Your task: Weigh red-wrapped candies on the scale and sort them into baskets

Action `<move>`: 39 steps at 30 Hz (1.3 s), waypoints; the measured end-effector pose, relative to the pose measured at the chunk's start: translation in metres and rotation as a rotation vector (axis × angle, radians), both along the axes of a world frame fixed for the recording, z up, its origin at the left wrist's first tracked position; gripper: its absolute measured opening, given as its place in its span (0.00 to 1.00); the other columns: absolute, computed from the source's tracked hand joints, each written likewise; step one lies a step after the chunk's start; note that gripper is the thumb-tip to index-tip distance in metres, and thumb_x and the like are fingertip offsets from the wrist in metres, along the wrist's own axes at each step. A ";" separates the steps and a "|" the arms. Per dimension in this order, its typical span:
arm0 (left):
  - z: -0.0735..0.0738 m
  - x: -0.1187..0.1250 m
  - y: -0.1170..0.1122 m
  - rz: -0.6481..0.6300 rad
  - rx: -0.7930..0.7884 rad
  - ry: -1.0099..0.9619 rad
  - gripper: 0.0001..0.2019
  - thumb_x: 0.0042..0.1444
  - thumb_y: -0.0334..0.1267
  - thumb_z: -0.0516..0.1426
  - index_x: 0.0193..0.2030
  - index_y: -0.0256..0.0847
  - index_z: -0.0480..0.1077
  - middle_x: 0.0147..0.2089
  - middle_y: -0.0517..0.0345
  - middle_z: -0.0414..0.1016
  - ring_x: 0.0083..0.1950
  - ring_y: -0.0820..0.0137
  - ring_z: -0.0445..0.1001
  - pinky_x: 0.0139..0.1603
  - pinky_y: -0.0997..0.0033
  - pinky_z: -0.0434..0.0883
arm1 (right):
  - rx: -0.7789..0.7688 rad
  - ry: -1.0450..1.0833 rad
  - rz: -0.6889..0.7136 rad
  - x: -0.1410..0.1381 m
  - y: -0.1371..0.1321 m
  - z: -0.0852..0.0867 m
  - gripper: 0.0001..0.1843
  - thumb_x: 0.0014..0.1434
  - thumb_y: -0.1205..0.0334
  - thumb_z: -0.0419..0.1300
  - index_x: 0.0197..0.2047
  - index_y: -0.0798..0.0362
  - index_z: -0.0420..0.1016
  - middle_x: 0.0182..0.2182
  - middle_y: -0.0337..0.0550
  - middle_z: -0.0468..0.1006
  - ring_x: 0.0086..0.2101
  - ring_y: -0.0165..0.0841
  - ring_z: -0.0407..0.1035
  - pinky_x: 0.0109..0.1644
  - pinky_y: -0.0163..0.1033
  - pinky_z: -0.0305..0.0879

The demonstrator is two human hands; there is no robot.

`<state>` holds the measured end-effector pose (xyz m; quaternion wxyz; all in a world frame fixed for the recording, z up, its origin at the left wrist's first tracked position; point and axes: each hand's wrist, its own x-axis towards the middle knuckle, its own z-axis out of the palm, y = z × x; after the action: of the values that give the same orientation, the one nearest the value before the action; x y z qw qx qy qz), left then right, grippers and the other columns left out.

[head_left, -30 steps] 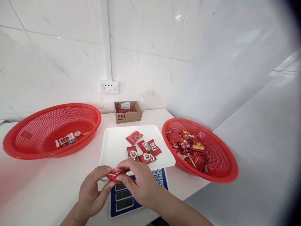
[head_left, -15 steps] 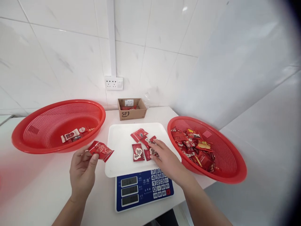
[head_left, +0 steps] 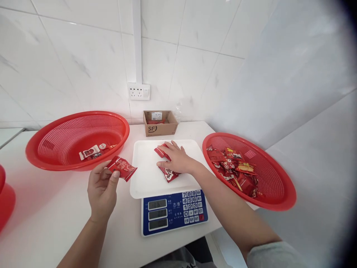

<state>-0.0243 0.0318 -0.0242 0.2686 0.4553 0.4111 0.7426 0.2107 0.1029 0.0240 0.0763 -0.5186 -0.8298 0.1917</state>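
Observation:
My left hand (head_left: 103, 190) pinches a red candy packet (head_left: 122, 168) by its left end, just off the left edge of the white weighing tray (head_left: 145, 163). Over that tray my right hand (head_left: 177, 158) lies spread, thumb apart from the fingers, covering part of several red candy packets (head_left: 169, 174). One packet (head_left: 162, 150) shows beyond its thumb, under the fingertips. The tray sits on a blue digital scale (head_left: 175, 213) with three displays and a keypad.
To the left stands a red mesh basket (head_left: 33, 158) with a few packets inside; another red basket (head_left: 290, 197) on the right holds many. A small cardboard box (head_left: 164, 130) is at the back by the wall. Part of a red container (head_left: 5, 201) shows at the far left.
My right hand has moved forward and left across the tray, from the right-hand packets to over the middle ones, which are now bunched together. My left hand still holds its packet.

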 end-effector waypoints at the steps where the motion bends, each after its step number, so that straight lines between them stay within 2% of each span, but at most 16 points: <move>1: 0.000 0.000 0.000 -0.003 0.007 0.004 0.15 0.50 0.39 0.64 0.45 0.44 0.70 0.28 0.65 0.72 0.30 0.76 0.72 0.34 0.76 0.72 | 0.018 0.008 0.026 -0.002 0.001 -0.002 0.39 0.54 0.37 0.54 0.65 0.46 0.55 0.67 0.50 0.48 0.65 0.53 0.31 0.62 0.67 0.33; 4: -0.001 0.000 0.000 -0.014 0.016 0.019 0.14 0.51 0.39 0.63 0.45 0.44 0.70 0.28 0.64 0.72 0.31 0.76 0.72 0.35 0.75 0.73 | 0.061 0.045 0.090 -0.004 -0.002 0.000 0.31 0.53 0.42 0.58 0.57 0.45 0.66 0.62 0.46 0.59 0.65 0.49 0.39 0.64 0.62 0.36; 6: -0.001 0.000 -0.001 -0.016 0.015 0.030 0.14 0.52 0.38 0.62 0.46 0.44 0.70 0.28 0.64 0.71 0.31 0.75 0.73 0.35 0.75 0.73 | 0.093 0.088 0.103 0.001 -0.008 0.005 0.23 0.55 0.45 0.58 0.50 0.46 0.72 0.58 0.44 0.66 0.63 0.45 0.46 0.64 0.57 0.42; 8: 0.000 0.000 -0.001 -0.009 0.028 0.040 0.14 0.52 0.38 0.62 0.46 0.44 0.69 0.28 0.64 0.71 0.30 0.75 0.73 0.34 0.74 0.73 | 0.135 0.145 0.074 0.011 -0.015 0.010 0.18 0.58 0.47 0.56 0.45 0.48 0.75 0.53 0.45 0.71 0.60 0.42 0.54 0.62 0.52 0.50; 11: 0.000 0.001 -0.001 0.008 0.052 0.064 0.14 0.52 0.37 0.62 0.46 0.44 0.69 0.28 0.64 0.72 0.29 0.76 0.72 0.32 0.76 0.72 | 0.180 0.200 -0.023 0.031 -0.025 0.012 0.18 0.62 0.51 0.51 0.44 0.51 0.75 0.49 0.48 0.72 0.54 0.39 0.62 0.58 0.47 0.58; 13: -0.001 0.001 -0.001 0.017 0.058 0.081 0.14 0.52 0.36 0.62 0.46 0.44 0.69 0.28 0.65 0.72 0.29 0.76 0.72 0.31 0.76 0.71 | 0.182 0.196 -0.097 0.044 -0.033 0.007 0.18 0.63 0.54 0.49 0.48 0.51 0.74 0.51 0.50 0.71 0.55 0.39 0.62 0.58 0.49 0.58; 16: -0.002 0.000 0.000 0.030 0.061 0.086 0.14 0.52 0.37 0.62 0.46 0.44 0.69 0.27 0.65 0.71 0.29 0.76 0.72 0.32 0.76 0.72 | 0.154 0.160 -0.163 0.060 -0.042 -0.002 0.19 0.62 0.56 0.51 0.52 0.51 0.72 0.56 0.50 0.69 0.59 0.42 0.57 0.60 0.53 0.55; 20: -0.003 0.001 0.001 0.034 0.044 0.113 0.14 0.52 0.38 0.62 0.46 0.45 0.68 0.28 0.65 0.71 0.30 0.74 0.73 0.34 0.72 0.73 | 0.136 0.084 -0.216 0.070 -0.051 -0.007 0.19 0.62 0.59 0.51 0.54 0.51 0.71 0.59 0.48 0.66 0.61 0.42 0.53 0.63 0.52 0.51; 24: -0.003 0.003 0.001 0.038 0.036 0.120 0.14 0.52 0.38 0.62 0.46 0.45 0.69 0.29 0.64 0.72 0.30 0.74 0.73 0.35 0.71 0.74 | 0.143 0.077 -0.257 0.072 -0.053 -0.005 0.17 0.61 0.66 0.50 0.52 0.49 0.71 0.55 0.46 0.70 0.55 0.38 0.62 0.58 0.46 0.58; 27: -0.003 0.004 0.004 0.037 0.031 0.063 0.14 0.50 0.38 0.64 0.44 0.45 0.71 0.27 0.64 0.71 0.29 0.74 0.72 0.35 0.72 0.73 | 0.132 0.086 -0.299 0.070 -0.050 -0.004 0.12 0.59 0.67 0.52 0.44 0.49 0.73 0.47 0.44 0.73 0.46 0.37 0.69 0.50 0.43 0.64; 29: -0.002 0.005 0.005 0.039 0.028 0.038 0.14 0.49 0.38 0.65 0.44 0.44 0.71 0.26 0.65 0.70 0.29 0.74 0.71 0.35 0.72 0.73 | 0.139 0.089 -0.336 0.069 -0.047 -0.005 0.10 0.57 0.68 0.53 0.40 0.50 0.72 0.43 0.45 0.73 0.41 0.37 0.70 0.46 0.43 0.65; 35: 0.001 0.002 0.003 0.055 -0.003 0.019 0.15 0.50 0.35 0.64 0.45 0.42 0.70 0.29 0.66 0.71 0.31 0.77 0.70 0.37 0.75 0.71 | 0.246 0.198 -0.402 0.073 -0.047 0.001 0.16 0.52 0.74 0.52 0.43 0.50 0.68 0.45 0.46 0.69 0.48 0.38 0.65 0.51 0.43 0.62; 39: 0.001 -0.001 0.004 0.137 0.001 -0.005 0.17 0.47 0.37 0.66 0.44 0.40 0.70 0.29 0.66 0.71 0.30 0.78 0.69 0.38 0.73 0.72 | 0.334 0.274 -0.512 0.098 -0.056 0.013 0.19 0.52 0.71 0.51 0.48 0.50 0.67 0.49 0.46 0.71 0.48 0.40 0.66 0.50 0.45 0.63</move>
<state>-0.0256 0.0354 -0.0232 0.2177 0.4246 0.4403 0.7606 0.3084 0.0468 0.0370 0.3166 -0.6599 -0.6747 0.0957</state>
